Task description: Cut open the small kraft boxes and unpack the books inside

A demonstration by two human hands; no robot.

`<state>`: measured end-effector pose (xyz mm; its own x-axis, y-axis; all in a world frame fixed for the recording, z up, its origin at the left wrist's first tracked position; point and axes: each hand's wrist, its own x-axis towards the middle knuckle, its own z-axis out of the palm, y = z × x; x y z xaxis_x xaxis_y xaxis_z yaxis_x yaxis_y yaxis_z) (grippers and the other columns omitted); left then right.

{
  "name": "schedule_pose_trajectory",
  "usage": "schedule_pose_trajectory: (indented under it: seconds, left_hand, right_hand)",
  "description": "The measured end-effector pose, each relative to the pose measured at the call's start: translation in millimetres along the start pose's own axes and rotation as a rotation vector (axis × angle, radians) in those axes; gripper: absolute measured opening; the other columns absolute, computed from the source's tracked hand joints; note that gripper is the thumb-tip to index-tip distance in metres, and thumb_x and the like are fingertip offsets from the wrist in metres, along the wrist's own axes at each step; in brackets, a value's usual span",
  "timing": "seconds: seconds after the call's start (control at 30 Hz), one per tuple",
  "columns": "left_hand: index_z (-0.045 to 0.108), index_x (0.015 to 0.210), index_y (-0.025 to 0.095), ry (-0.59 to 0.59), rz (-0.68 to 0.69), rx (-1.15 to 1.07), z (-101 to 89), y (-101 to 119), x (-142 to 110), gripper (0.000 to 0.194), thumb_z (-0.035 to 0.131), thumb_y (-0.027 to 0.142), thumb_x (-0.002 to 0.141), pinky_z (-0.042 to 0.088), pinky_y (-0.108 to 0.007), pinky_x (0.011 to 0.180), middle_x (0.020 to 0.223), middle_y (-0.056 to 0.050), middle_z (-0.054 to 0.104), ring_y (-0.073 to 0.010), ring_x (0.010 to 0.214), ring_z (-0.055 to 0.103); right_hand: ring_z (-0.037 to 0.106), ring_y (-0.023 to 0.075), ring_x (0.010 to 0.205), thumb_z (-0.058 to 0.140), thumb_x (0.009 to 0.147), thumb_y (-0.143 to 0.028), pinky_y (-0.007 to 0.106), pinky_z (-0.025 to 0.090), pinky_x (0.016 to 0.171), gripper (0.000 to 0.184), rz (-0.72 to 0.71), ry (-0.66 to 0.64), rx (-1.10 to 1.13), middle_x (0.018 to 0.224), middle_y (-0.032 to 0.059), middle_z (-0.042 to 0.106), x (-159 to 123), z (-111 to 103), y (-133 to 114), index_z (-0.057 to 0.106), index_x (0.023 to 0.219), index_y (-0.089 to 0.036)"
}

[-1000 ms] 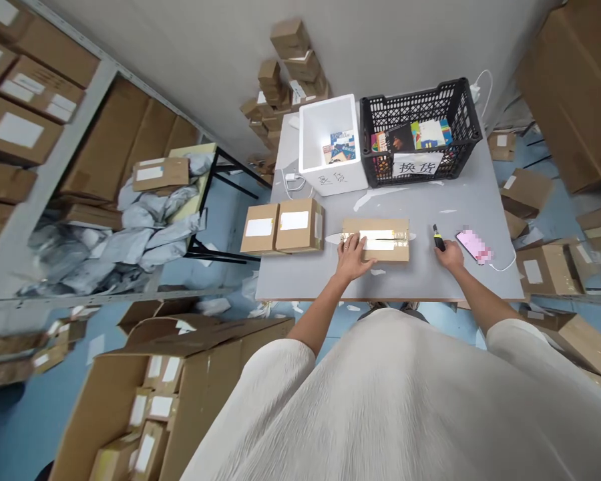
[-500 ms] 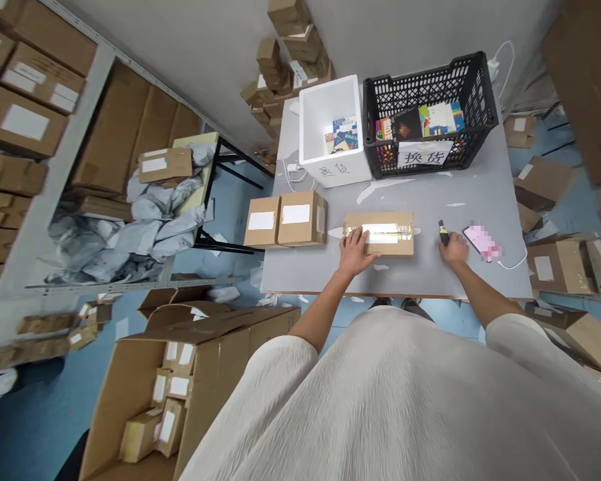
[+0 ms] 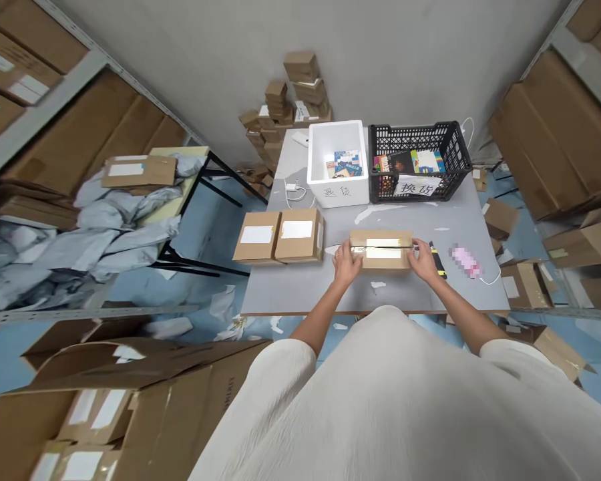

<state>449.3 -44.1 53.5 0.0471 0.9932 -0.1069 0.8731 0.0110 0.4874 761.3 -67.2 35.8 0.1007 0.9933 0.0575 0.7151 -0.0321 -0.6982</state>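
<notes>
1. Out of the right hand [image 3: 423, 259] since the earlier frame: the black-and-yellow utility knife [image 3: 437, 262] now lies on the grey tabletop [image 3: 305, 292] just right of it, and that hand has crossed leftward.
2. Between the hands sits a long brown cardboard box [image 3: 380, 264] with white paper labels and glossy tape. The left hand [image 3: 347, 264] grips its left end, the right hand its right end, the two well apart; how firmly, I cannot tell.
3. A dark gap runs lengthwise between the hands along the top. Pulling there with tape uncut at either end could tear flaps or labels.
4. Whether the knife's blade is out is too small to tell; if so, a rightward sweep of the right hand might nick it.
5. Farther right of that hand lies a pink, blurred phone [image 3: 465, 260]; a snagged white cable [image 3: 491, 279] could drag it.
6. Left of the left hand, two brown labelled cardboard cartons [image 3: 278, 250] stand side by side; the outer seems to overhang the edge, so a bump could topple it.
</notes>
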Motion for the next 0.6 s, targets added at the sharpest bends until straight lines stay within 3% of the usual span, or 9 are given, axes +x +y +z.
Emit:
schedule_pose_trajectory:
  seconds: [0.17,0.27,0.43,0.6]
  left_hand:
    - [0.02,0.178,0.022,0.005,0.056,-0.136,7.0,-11.5,1.8,0.088,0.063,0.038,0.103,0.048,-0.052,0.121,0.169,-0.02,0.053,-0.0366,0.156,0.051]
    - [0.02,0.178,0.021,0.012,0.063,-0.178,11.7,-15.8,-1.1,0.086,0.062,0.039,0.104,0.048,-0.05,0.122,0.168,-0.02,0.055,-0.0343,0.156,0.053]
    - [0.042,0.167,0.023,-0.011,0.113,-0.194,14.3,-20.8,-5.0,0.064,0.06,0.038,0.107,0.041,-0.049,0.128,0.171,-0.017,0.054,-0.0313,0.159,0.051]
    - [0.06,0.151,0.029,-0.023,0.135,-0.187,13.8,-21.4,-6.5,0.045,0.062,0.037,0.107,0.036,-0.053,0.131,0.175,-0.014,0.049,-0.0327,0.161,0.048]
  right_hand:
    - [0.067,0.0336,0.126,0.055,0.101,-0.043,0.055,0.054,0.113,0.059,0.031,-0.01,-0.012,0.15,0.0198,0.065,2.6,-9.9,-11.9,0.052,0.156,-0.022]
    - [0.07,0.0302,0.126,0.056,0.1,-0.045,0.05,0.059,0.109,0.061,0.1,0.047,0.107,0.151,0.0185,0.064,14.5,-13.3,-19.0,0.048,0.156,-0.024]
    - [0.066,0.0282,0.139,0.056,0.095,-0.04,0.05,0.055,0.119,0.056,0.074,0.112,0.219,0.151,0.0173,0.065,46.8,-15.5,-22.9,0.055,0.148,-0.024]
    - [0.048,0.0357,0.16,0.058,0.091,-0.039,0.055,0.047,0.13,0.067,-0.023,-0.034,-0.038,0.177,0.0185,0.043,72.3,-13.0,-14.9,0.061,0.156,-0.019]
